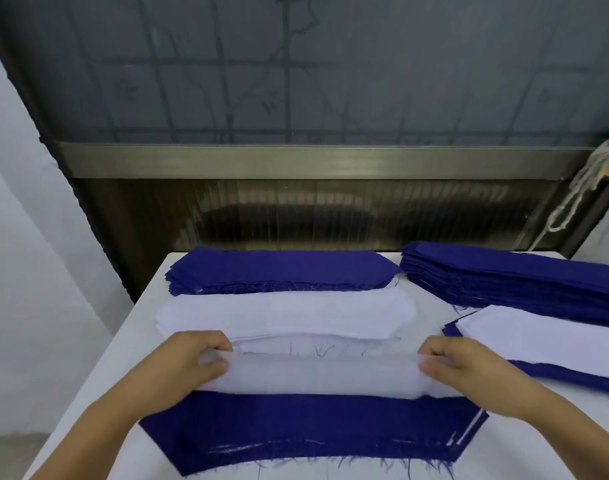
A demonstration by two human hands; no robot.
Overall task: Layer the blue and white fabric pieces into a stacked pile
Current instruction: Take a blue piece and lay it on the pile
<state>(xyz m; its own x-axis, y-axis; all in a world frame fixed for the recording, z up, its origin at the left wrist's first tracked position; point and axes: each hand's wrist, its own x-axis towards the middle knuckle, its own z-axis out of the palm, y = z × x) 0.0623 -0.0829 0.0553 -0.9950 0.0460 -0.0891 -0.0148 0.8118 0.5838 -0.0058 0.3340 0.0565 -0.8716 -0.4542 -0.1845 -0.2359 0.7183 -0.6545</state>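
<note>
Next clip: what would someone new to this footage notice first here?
Both hands, left hand and right hand, pinch the ends of a white fabric piece over a blue fabric piece at the table's near edge. Behind sit a white stack and a blue stack.

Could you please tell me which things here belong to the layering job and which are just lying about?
In the job: white piece held by left hand and right hand; blue piece; white stack; blue stack.

Lying about: cord bundle; window sill.
</note>
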